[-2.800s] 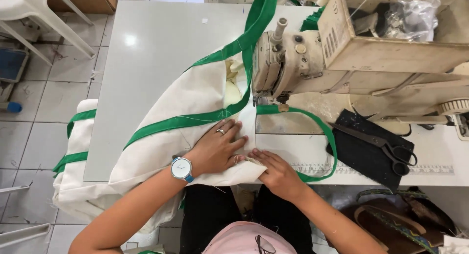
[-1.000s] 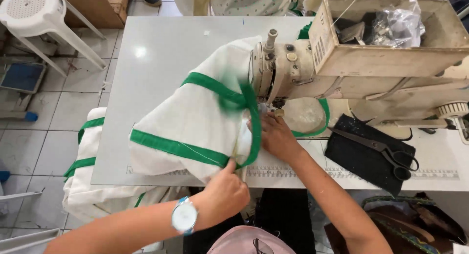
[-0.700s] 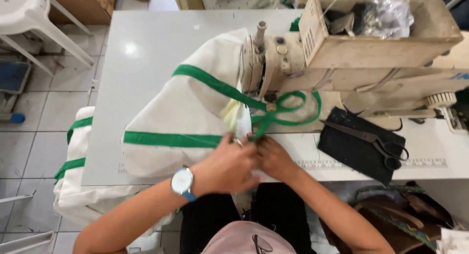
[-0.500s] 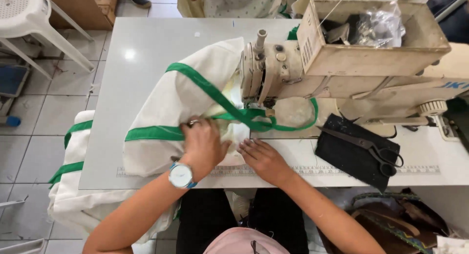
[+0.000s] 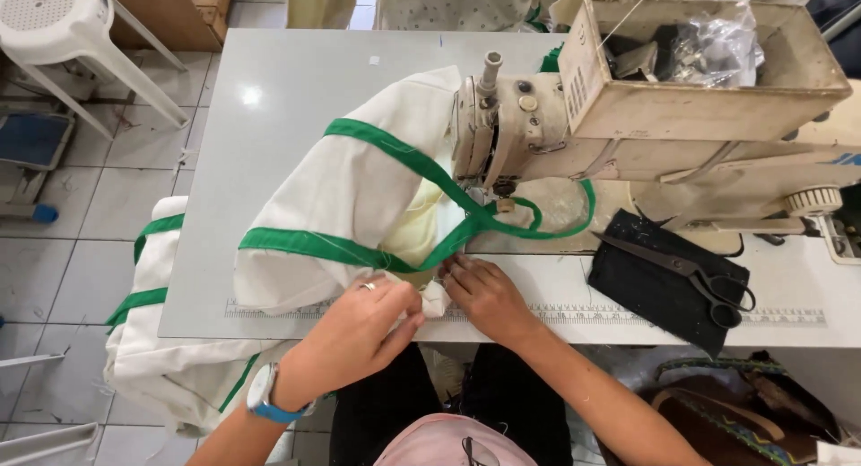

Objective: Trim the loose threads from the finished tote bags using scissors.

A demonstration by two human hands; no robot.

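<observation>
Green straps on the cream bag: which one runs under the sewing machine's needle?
The strap loop curling right beneath the sewing machine head; the other strap lies flat across the bag.

**Even overhead light, one glare spot, soft corners**

The scene is lit brightly and evenly from above. A small round glare spot is seen on the grey table (image 5: 296, 161) near its left part, where an overhead lamp is mirrored. Shadows are kept soft and short: a faint one is cast beneath the sewing machine (image 5: 538, 134), and the darkest area is found under the table edge, around the lap. The white fabric (image 5: 350, 197) is rendered close to overexposed, though folds can still be read. Focus is held well through the centre. Straight lines are bent slightly toward the edges by the wide lens, and the corners are shown somewhat softer. No motion blur is noticed on the left hand (image 5: 359, 331) or right hand (image 5: 484, 291).
</observation>
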